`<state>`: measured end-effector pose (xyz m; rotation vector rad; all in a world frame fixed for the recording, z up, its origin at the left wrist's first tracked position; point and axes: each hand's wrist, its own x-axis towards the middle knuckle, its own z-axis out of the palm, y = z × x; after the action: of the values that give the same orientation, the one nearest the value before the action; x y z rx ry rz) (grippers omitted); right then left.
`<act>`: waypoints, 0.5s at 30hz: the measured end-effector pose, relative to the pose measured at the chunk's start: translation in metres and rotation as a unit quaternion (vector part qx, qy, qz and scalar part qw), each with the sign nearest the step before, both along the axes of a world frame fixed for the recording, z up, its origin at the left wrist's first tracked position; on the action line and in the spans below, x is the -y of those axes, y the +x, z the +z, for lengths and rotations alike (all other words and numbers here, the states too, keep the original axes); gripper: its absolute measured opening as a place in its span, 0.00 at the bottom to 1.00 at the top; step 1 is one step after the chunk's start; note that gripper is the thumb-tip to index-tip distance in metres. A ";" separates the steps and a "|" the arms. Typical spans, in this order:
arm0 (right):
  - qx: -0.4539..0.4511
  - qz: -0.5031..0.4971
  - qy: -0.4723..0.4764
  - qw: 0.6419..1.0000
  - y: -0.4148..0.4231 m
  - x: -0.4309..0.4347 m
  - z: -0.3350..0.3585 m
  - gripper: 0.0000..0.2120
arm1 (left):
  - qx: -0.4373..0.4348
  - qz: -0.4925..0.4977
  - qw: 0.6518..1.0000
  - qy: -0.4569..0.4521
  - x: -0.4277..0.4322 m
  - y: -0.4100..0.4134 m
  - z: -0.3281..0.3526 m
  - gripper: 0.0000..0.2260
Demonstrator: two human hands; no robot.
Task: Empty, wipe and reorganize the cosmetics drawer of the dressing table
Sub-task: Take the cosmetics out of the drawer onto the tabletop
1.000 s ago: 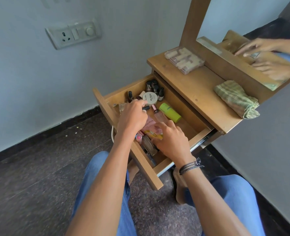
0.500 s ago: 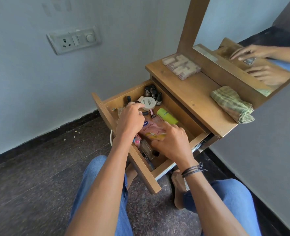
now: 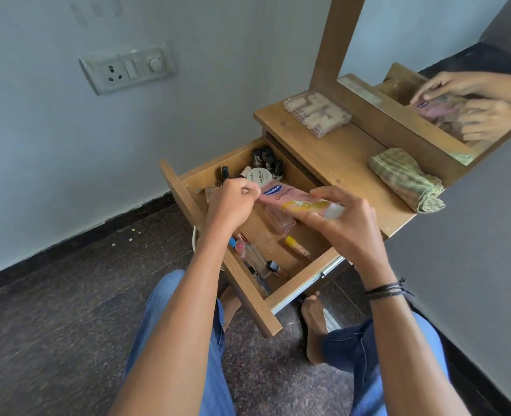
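The wooden drawer (image 3: 249,298) of the dressing table stands pulled out in front of me. Above it I hold a pink lotion tube (image 3: 290,198) with a white cap. My right hand (image 3: 335,226) grips its cap end, and my left hand (image 3: 233,202) pinches its flat end. Inside the drawer lie dark nail polish bottles (image 3: 266,159), a round white nail polish remover tub (image 3: 258,176), a clear glass bottle (image 3: 279,222), a yellow-capped tube (image 3: 297,247) and several small cosmetics (image 3: 255,261) along the front.
On the table top (image 3: 332,157) sit a clear case of lipsticks (image 3: 317,114) and a folded green checked cloth (image 3: 407,180). A mirror (image 3: 446,55) rises behind them. A wall socket (image 3: 128,69) is at the left. My knees and bare feet are below the drawer.
Both hands have lifted the pink tube out of the drawer and now hold it above it; the bottles that lay under it have come into sight.
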<state>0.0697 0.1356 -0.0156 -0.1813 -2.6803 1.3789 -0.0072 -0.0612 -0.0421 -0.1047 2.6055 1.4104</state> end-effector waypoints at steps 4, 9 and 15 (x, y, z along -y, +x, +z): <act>-0.028 0.002 -0.012 1.000 0.000 -0.005 0.000 0.19 | 0.024 0.065 0.984 0.166 -0.002 0.000 0.002 0.12; -0.033 0.044 0.000 0.998 -0.003 -0.017 -0.005 0.23 | 0.006 0.117 0.959 0.260 -0.005 -0.001 0.006 0.12; -0.058 0.055 0.002 0.997 -0.010 -0.026 -0.009 0.26 | -0.004 0.173 0.936 0.306 -0.015 0.001 0.005 0.12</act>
<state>0.0595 0.1614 -0.0250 0.0476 -2.6334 1.3672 -0.0065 -0.0462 -0.0371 -0.4854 2.0903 2.2711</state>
